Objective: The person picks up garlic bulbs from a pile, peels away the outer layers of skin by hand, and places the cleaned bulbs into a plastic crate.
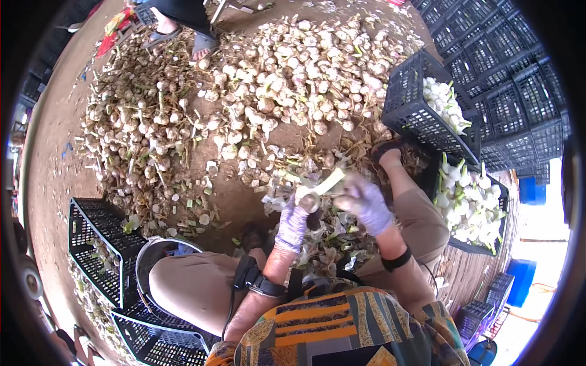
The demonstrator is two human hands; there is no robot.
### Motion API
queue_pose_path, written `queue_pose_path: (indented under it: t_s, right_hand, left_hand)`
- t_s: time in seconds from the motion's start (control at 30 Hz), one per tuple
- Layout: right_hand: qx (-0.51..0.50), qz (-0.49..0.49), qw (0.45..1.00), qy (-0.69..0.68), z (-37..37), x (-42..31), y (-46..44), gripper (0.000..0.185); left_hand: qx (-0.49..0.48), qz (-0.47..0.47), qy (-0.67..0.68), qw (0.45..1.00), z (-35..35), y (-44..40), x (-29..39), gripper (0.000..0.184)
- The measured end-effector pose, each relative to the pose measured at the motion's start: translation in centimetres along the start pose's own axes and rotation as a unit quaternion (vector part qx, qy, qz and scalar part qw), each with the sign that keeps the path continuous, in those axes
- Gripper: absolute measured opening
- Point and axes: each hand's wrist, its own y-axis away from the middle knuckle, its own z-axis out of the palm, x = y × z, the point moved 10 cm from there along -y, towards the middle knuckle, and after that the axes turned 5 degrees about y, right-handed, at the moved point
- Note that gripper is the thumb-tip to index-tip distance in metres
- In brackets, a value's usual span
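Observation:
Both my hands wear thin pale purple gloves and meet in front of my knees. My left hand (294, 221) is closed around the bulb end of a garlic head, most of it hidden by the fingers. The pale green-white garlic stem (329, 182) points up and right toward my right hand (365, 204), whose fingers are curled by its upper end and blurred by motion. Whether they grip the stem is unclear. Below the hands lies a heap of peeled skins and stem scraps (332, 244).
Unpeeled garlic (293, 67) covers the ground ahead. At right, black crates (408, 97) hold cleaned white garlic (467, 201), with stacked crates (519, 97) behind. Black crates (97, 256) and a bucket (143, 268) are at left. Another person's feet (203, 44) are at the top.

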Motion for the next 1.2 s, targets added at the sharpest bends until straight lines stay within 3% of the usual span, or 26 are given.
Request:
queue_pose_path:
  t_s: [0.03, 0.1, 0.13, 0.17, 0.2, 0.23, 0.27, 0.3, 0.33, 0.37, 0.43, 0.47, 0.5, 0.53, 0.57, 0.67, 0.7, 0.73, 0.77, 0.8, 0.83, 0.9, 0.93, 1.07, 1.13, 1.2]
  right_hand:
    - [0.039, -0.024, 0.993, 0.110, 0.6, -0.7, 0.0, 0.026]
    - [0.088, 0.089, 0.992, -0.010, -1.5, 4.8, 0.1, 0.018]
    - [0.085, 0.089, 0.992, -0.009, -1.5, 5.2, -0.1, 0.018]
    - [0.093, 0.102, 0.983, -0.125, -1.3, 6.0, -0.2, 0.017]
    - [0.102, 0.114, 0.959, -0.238, -1.1, 6.6, -0.2, 0.016]
    - [0.102, 0.116, 0.959, -0.237, -1.1, 6.5, 0.0, 0.016]
    - [0.064, -0.035, 0.996, 0.052, -1.1, 2.8, -0.2, 0.015]
    - [0.017, -0.182, 0.924, 0.336, 1.0, -0.1, 0.5, 0.015]
    - [0.016, -0.117, 0.970, 0.212, 0.1, 1.8, 0.2, 0.019]
    - [0.018, -0.115, 0.970, 0.214, -0.4, 3.5, -0.1, 0.019]
    - [0.121, -0.030, 0.992, 0.039, -3.8, 8.3, -0.6, 0.023]
    - [0.083, -0.136, 0.881, 0.445, -1.9, 4.0, -0.6, 0.020]
    - [0.085, -0.134, 0.881, 0.446, -2.4, 4.1, -1.3, 0.020]
    - [0.187, 0.072, 0.974, 0.107, -6.4, 8.7, -1.6, 0.019]
    - [0.257, 0.261, 0.895, -0.253, -6.0, 13.7, 0.1, 0.018]
    - [0.249, 0.179, 0.904, -0.297, -5.5, 10.4, -0.6, 0.017]
    - [0.246, 0.140, 0.903, -0.322, -5.4, 9.5, -0.5, 0.017]
    - [0.259, 0.121, 0.941, -0.181, -6.6, 8.4, 0.2, 0.015]
    - [0.260, 0.119, 0.941, -0.182, -7.0, 8.1, 0.5, 0.015]
    - [0.211, 0.098, 0.963, -0.137, -6.7, 7.0, 0.3, 0.015]
    - [0.160, 0.079, 0.980, -0.091, -5.8, 5.8, 0.2, 0.015]
    - [0.153, 0.080, 0.982, -0.079, -5.0, 5.2, 0.6, 0.012]
    - [0.146, 0.051, 0.986, -0.060, -4.4, 4.3, 0.6, 0.011]
    - [0.137, -0.029, 0.989, 0.054, -3.4, 2.7, 1.0, 0.013]
    - [0.135, -0.067, 0.978, 0.146, -3.3, 1.7, 1.3, 0.015]
    - [0.137, -0.055, 0.981, 0.122, -3.3, 1.6, 1.7, 0.015]
  left_hand:
    - [-0.018, -0.010, -0.020, 1.000, 0.9, 0.4, 0.0, 0.062]
    - [-0.093, -0.036, 0.080, 0.992, 2.4, 0.8, -0.1, 0.060]
    - [-0.112, -0.041, 0.165, 0.979, 2.8, 0.6, 0.1, 0.057]
    - [-0.131, -0.045, 0.248, 0.959, 3.1, 0.4, 0.4, 0.055]
    - [-0.078, 0.009, 0.273, 0.959, 1.5, -0.2, 1.1, 0.042]
    - [-0.057, 0.044, 0.303, 0.950, 0.8, -0.7, 1.9, 0.028]
    - [-0.011, 0.042, 0.276, 0.960, -0.5, -0.5, 1.9, 0.036]
    - [0.034, 0.040, 0.247, 0.967, -1.7, -0.3, 1.9, 0.045]
    - [-0.018, 0.050, 0.305, 0.951, -0.7, -0.4, 2.8, 0.044]
    - [-0.037, 0.063, 0.307, 0.949, -0.1, -0.3, 3.8, 0.045]
    - [-0.054, 0.078, 0.299, 0.950, 0.5, 0.2, 4.4, 0.046]
    - [-0.098, 0.077, 0.304, 0.944, 0.3, 0.0, 3.7, 0.045]
    - [-0.142, 0.075, 0.308, 0.938, 0.1, -0.2, 3.0, 0.044]
    - [-0.130, 0.075, 0.331, 0.932, 2.6, 1.5, 6.4, 0.039]
    - [-0.173, 0.071, 0.338, 0.922, 3.1, 2.2, 6.9, 0.032]
    - [-0.275, 0.099, -0.035, 0.956, 3.9, 2.5, 6.0, 0.028]
    - [-0.274, 0.008, -0.156, 0.949, 3.9, 2.7, 3.1, 0.030]
    - [-0.251, 0.030, -0.293, 0.922, 3.8, 2.3, 1.9, 0.025]
    - [-0.222, 0.052, -0.423, 0.877, 3.6, 1.9, 1.1, 0.020]
    - [-0.167, -0.038, -0.285, 0.943, 2.1, 1.4, 0.0, 0.030]
    - [-0.146, 0.026, -0.143, 0.979, 2.9, 0.5, 1.7, 0.043]
    - [-0.032, -0.124, -0.048, 0.991, 0.8, 0.7, 0.3, 0.050]
    - [-0.028, -0.159, -0.012, 0.987, 1.0, 0.5, -0.5, 0.049]
    - [-0.035, -0.143, 0.005, 0.989, 2.0, 0.5, -0.4, 0.024]
    - [-0.046, -0.144, 0.014, 0.988, 2.4, 0.8, -0.2, 0.026]
    - [-0.067, -0.136, 0.027, 0.988, 2.5, 0.7, -0.2, 0.026]
